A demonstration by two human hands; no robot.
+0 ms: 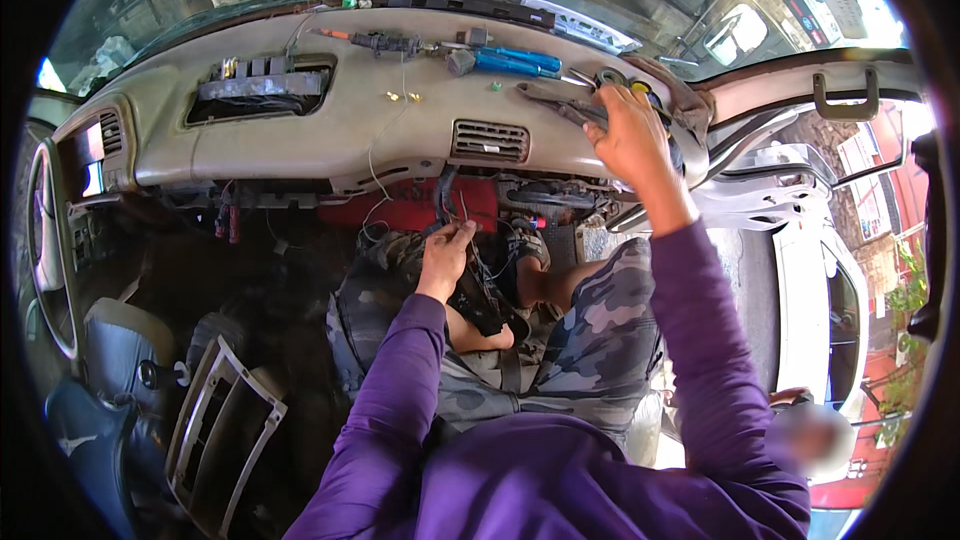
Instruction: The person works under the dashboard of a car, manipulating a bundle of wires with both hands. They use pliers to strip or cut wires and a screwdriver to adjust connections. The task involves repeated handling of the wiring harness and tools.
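My left hand (446, 256) is closed in a pinch on a dark wiring harness (446, 202), in front of the dashboard's lower edge and above my lap. Loose thin wires hang around it. My right hand (632, 130) is stretched to the right end of the dashboard, its thumb apart from its fingers. The fingertips touch or lie close to a dark roll of tape (608, 77); whether they grip it I cannot make out. Pliers with dark handles (556, 100) lie beside the thumb. Blue-handled screwdrivers (515, 62) rest farther left.
A soldering iron (370, 41) lies on the beige dashboard (400, 140), near small brass-coloured pieces (404, 97). To the left is an opening with a switch panel (260, 85). A detached trim frame (222, 430) stands at lower left. An open door (800, 290) is at right.
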